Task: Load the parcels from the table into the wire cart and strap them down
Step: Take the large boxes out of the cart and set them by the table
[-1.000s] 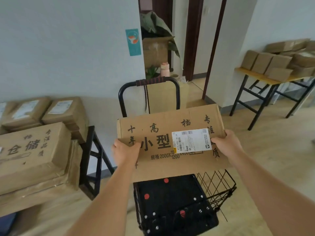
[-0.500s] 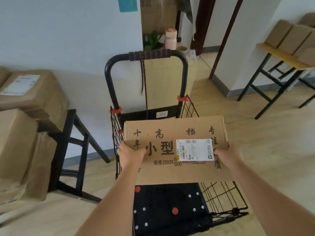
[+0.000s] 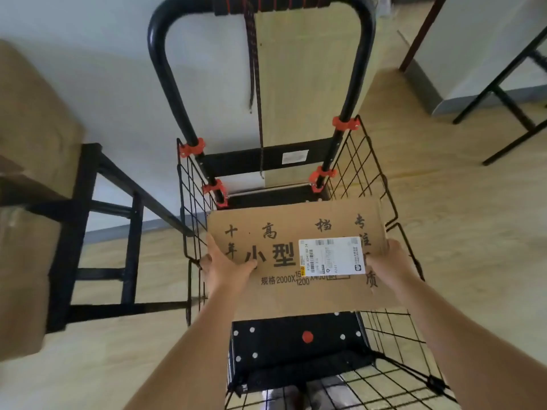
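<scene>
Both hands clamp the parcel [image 3: 296,294], the left hand [image 3: 225,267] on its left end with the thumb across the top and the right hand [image 3: 390,261] on its right end. This grip probably keeps the flat box level as it goes between the side walls of the wire cart [image 3: 370,173], toward the back and above the black dotted panel [image 3: 296,341]. The strap [image 3: 254,69] hangs loose from the handle, and compared with half a second ago the parcel appears lower in the cart, while the view has tipped down and pushed the table [image 3: 88,202] toward the left edge.
</scene>
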`<state>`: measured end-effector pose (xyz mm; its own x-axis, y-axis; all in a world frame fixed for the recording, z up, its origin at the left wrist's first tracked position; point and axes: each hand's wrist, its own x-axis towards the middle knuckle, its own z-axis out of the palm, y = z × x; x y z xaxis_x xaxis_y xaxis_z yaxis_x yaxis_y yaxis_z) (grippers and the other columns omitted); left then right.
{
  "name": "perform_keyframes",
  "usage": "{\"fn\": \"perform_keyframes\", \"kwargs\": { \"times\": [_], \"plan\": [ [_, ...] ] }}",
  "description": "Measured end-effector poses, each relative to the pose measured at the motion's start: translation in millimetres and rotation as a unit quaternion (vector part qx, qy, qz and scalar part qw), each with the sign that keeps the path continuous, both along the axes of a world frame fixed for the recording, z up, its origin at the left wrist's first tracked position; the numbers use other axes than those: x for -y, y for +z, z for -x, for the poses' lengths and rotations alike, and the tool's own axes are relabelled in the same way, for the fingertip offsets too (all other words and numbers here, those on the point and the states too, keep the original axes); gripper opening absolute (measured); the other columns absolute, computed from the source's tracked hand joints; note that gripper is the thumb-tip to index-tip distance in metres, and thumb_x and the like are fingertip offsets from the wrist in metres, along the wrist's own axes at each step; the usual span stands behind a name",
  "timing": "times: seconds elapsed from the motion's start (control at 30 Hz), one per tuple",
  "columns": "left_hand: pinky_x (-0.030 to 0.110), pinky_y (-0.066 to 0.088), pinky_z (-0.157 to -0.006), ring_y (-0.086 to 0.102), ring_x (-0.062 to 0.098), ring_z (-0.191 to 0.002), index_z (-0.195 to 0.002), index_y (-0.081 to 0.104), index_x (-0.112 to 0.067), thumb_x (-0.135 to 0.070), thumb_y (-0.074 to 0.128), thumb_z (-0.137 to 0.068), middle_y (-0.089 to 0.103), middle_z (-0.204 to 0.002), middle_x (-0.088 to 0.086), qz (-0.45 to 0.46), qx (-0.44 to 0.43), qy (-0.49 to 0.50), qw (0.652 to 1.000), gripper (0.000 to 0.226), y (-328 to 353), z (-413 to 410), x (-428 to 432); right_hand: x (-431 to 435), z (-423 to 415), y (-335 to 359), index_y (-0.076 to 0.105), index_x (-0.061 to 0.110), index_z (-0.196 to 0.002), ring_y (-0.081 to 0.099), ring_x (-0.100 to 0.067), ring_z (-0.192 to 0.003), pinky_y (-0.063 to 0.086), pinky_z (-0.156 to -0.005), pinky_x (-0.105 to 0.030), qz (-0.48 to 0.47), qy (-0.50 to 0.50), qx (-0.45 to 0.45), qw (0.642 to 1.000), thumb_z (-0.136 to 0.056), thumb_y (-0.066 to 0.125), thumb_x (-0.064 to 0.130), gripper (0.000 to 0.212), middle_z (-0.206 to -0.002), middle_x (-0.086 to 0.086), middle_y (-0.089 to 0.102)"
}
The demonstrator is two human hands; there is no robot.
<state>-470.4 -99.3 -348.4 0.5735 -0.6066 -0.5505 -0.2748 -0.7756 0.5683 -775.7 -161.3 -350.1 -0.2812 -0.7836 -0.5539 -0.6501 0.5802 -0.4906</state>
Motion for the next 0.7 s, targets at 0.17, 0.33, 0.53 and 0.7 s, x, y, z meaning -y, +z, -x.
{"fn": "perform_keyframes", "kwargs": {
  "times": [0.17, 0.33, 0.53, 0.7],
  "plan": [
    [0.06, 0.044, -0.099, 0.045, 0.034, -0.124, -0.149, 0.002, -0.042, -0.028, 0.091, -0.057, 0.038, -0.137, 0.01, -0.054, 0.009, 0.006, 0.998, 0.129, -55, 5, -11, -8, 2, -56, 0.059, 0.001, -0.111, 0.067, -0.016, -0.069, 0.04, -0.035, -0.013, -0.053, -0.01, 0.009, 0.999, -0.087, 0.058, 0.014, 0.028, -0.093, -0.011, 0.07],
    [0.057, 0.043, -0.102, 0.041, 0.033, -0.129, -0.152, 0.005, -0.036, -0.025, 0.09, -0.06, 0.036, -0.143, 0.01, -0.097, -0.007, 0.045, 0.994, 0.126, -110, 13, -26, -24, 9, -109, 0.057, 0.002, -0.114, 0.066, -0.016, -0.066, 0.036, -0.031, -0.012, -0.094, -0.008, -0.017, 0.995, -0.088, 0.057, 0.018, 0.03, -0.09, -0.009, 0.069],
    [0.053, 0.052, -0.094, 0.054, 0.031, -0.121, -0.146, 0.024, -0.024, -0.033, 0.091, -0.055, 0.05, -0.136, 0.007, -0.15, -0.04, 0.09, 0.984, 0.113, -183, 15, -60, -43, 15, -169, 0.059, -0.001, -0.113, 0.063, -0.015, -0.061, 0.039, -0.035, -0.017, -0.147, -0.013, -0.024, 0.989, -0.085, 0.056, 0.009, 0.029, -0.089, -0.012, 0.07],
    [0.047, 0.055, -0.089, 0.057, 0.026, -0.11, -0.138, 0.036, -0.018, -0.026, 0.09, -0.06, 0.053, -0.126, 0.006, -0.199, -0.055, 0.128, 0.97, 0.096, -227, 21, -90, -57, 14, -209, 0.058, 0.007, -0.108, 0.065, -0.014, -0.067, 0.051, -0.045, -0.027, -0.199, -0.004, -0.027, 0.98, -0.082, 0.062, 0.015, 0.028, -0.085, -0.005, 0.068]
  ]
}}
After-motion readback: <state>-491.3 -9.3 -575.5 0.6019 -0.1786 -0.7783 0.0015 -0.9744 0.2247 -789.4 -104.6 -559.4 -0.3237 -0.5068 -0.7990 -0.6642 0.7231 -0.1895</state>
